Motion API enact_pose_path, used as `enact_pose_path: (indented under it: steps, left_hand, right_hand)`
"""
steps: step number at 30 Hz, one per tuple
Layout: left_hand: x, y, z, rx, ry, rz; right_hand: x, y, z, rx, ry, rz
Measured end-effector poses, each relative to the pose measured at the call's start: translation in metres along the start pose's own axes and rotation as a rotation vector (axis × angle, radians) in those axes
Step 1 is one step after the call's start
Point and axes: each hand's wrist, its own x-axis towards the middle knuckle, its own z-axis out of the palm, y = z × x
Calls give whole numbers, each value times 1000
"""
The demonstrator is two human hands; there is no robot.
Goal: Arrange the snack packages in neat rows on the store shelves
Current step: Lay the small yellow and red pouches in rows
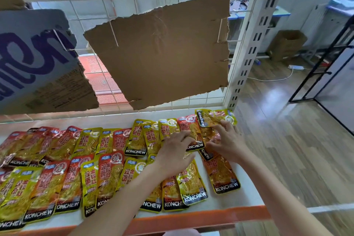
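There, the snack packages (107, 170) lay in two overlapping rows across the white shelf (247, 200) (red and yellow packs mixed), running from nine o'clock toward three. The left hand (173, 156) rested flat, fingers straight and spread, on packs at the right end of the rows. Just beside it at three o'clock, the right hand (226, 141) touched a looser cluster of packs with splayed fingers, below one yellow pack (215, 117) lying sideways at the shelf's back corner.
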Motion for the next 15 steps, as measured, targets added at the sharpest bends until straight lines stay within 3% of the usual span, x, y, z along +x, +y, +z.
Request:
enact_pose_path:
  steps: [7, 11, 15]
  left_hand:
    - [-9, 2, -4, 40, -18, -22]
    - [-14, 7, -3, -75, 7, -50]
    - [-26, 22, 0, -117, 75, 2]
  right_hand:
    - [-19, 1, -2, -24, 18, 85]
    - [-23, 17, -1, 410, 159, 112]
    - [-33, 35, -7, 892, 122, 233]
